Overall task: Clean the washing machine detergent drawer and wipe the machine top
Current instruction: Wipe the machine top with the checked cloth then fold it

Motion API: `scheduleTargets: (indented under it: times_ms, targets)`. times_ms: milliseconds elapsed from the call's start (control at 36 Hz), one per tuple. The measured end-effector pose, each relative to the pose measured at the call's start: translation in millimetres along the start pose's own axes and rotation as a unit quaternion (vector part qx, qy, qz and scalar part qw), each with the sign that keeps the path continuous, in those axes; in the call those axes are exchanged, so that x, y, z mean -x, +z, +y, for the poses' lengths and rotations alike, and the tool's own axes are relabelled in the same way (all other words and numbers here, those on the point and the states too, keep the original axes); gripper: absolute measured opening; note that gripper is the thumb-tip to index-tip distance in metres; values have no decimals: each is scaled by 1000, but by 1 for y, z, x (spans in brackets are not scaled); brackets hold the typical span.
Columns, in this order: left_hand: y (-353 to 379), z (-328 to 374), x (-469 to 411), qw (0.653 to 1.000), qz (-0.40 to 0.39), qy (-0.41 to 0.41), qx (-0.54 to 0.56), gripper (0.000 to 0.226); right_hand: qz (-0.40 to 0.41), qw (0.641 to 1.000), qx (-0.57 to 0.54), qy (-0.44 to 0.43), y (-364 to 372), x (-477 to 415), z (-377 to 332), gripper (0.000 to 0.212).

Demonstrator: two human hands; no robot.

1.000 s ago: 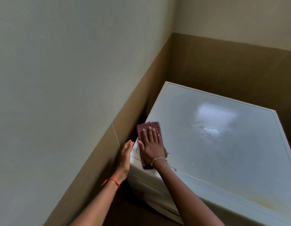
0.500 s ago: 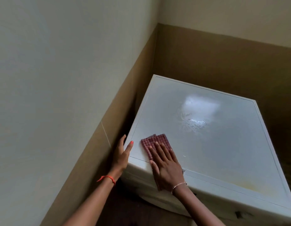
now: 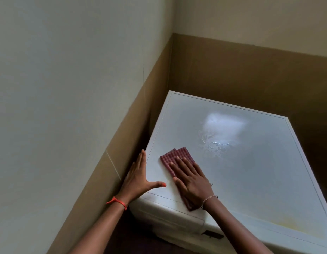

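The white washing machine top [image 3: 250, 171] fills the right of the head view, with a wet, glossy patch [image 3: 217, 138] near its middle. A folded red checked cloth [image 3: 175, 156] lies flat near the front left corner. My right hand [image 3: 192, 182] presses on the cloth with straight, spread fingers. My left hand [image 3: 139, 176] rests flat along the machine's left edge, thumb stretched over the top. The detergent drawer front [image 3: 170, 217] shows below the front left edge, closed.
The machine stands in a corner; a tan-painted lower wall [image 3: 122, 162] runs close along its left side and another [image 3: 250, 74] behind it. A yellowish stain [image 3: 294, 224] marks the top near the front right. A narrow dark gap separates machine and left wall.
My right hand has slid the cloth away from the left edge and a little toward the middle of the top. My left thumb has spread out over the top.
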State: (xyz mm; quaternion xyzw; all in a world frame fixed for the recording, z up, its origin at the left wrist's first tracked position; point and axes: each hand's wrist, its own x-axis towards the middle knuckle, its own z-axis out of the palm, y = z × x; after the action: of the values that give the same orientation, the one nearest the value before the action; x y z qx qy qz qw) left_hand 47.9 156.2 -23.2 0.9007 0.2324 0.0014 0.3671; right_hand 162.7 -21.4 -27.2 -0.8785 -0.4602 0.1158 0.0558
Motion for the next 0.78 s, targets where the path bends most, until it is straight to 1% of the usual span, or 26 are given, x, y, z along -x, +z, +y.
scheduleTargets:
  times_ms: [83, 167, 222, 306, 389, 444, 500, 556, 611, 639, 694, 750, 778]
  targets:
    - [7, 4, -7, 999, 32, 4, -22, 152, 13, 999, -21, 40, -6, -29, 10, 84]
    - [14, 1, -8, 994, 59, 30, -89, 143, 13, 998, -20, 58, -11, -71, 3, 80]
    - [16, -1, -9, 990, 60, 33, -123, 142, 9, 999, -15, 34, -11, -96, -7, 75]
    - [21, -3, -12, 981, 85, 44, -171, 141, 9, 999, 15, -41, -10, -113, -19, 80]
    - [21, -4, -14, 982, 38, 32, -180, 137, -1, 992, 40, -122, -8, -110, -14, 72]
    - [21, -3, -15, 982, 18, 27, -184, 136, -6, 988, 42, -147, -10, -108, -8, 68]
    - [21, -3, -16, 981, 14, 20, -191, 136, -15, 987, 41, -154, -12, -110, -8, 67]
    - [21, -3, -17, 979, 12, 17, -202, 137, -16, 989, 32, -145, -16, -116, -11, 71]
    - [23, -4, -17, 978, 21, 24, -206, 138, -8, 993, 24, -114, -19, -128, -12, 75]
    - [23, -5, -17, 978, 23, 26, -208, 138, 1, 995, 23, -94, -20, -135, -12, 73]
    - [24, -6, -17, 977, 28, 30, -208, 139, 18, 998, 26, -47, -22, -148, -9, 65]
    - [23, -6, -17, 978, 25, 31, -206, 138, 16, 1000, 14, 1, -23, -155, -2, 54]
    - [22, -6, -17, 978, 24, 32, -206, 138, 16, 1000, 3, 23, -23, -155, 4, 52]
